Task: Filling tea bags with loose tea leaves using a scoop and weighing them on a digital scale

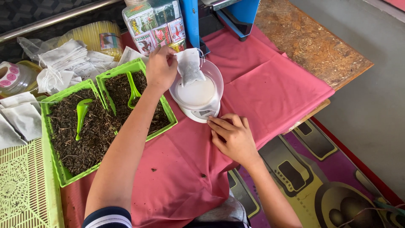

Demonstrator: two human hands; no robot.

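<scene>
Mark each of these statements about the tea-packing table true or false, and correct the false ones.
1. The left hand holds a small filled filter bag over the white kitchen scale. True.
2. The right hand grips a green scoop. False: it rests on the pink cloth by the front of the scale, holding nothing.
3. Both green trays hold dark loose leaves, with a green scoop lying in each. True.
4. The cloth under the scale is blue. False: it is pink.
5. A pile of empty white bags lies behind the trays. True.
</scene>
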